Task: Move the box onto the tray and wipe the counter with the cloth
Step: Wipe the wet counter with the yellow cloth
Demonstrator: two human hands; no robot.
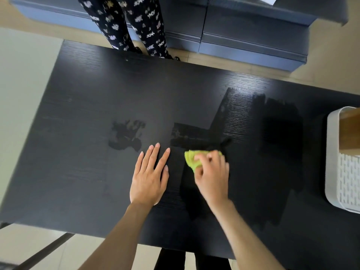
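Note:
My right hand (211,172) presses a yellow-green cloth (191,157) onto the black counter (87,114) near its middle; most of the cloth is hidden under my fingers. Flat on the counter just left of it rests my left hand (150,176), fingers spread, holding nothing. Wet dark streaks cover the counter to the right of and below the cloth. At the right edge a white perforated tray (348,184) holds a brown box (350,131), partly cut off by the frame.
A wet smear (126,135) marks the counter left of centre. Beyond the far edge stands a person in patterned trousers (134,24), with blue-grey drawers (253,36) behind. The floor lies to the left and below the near edge.

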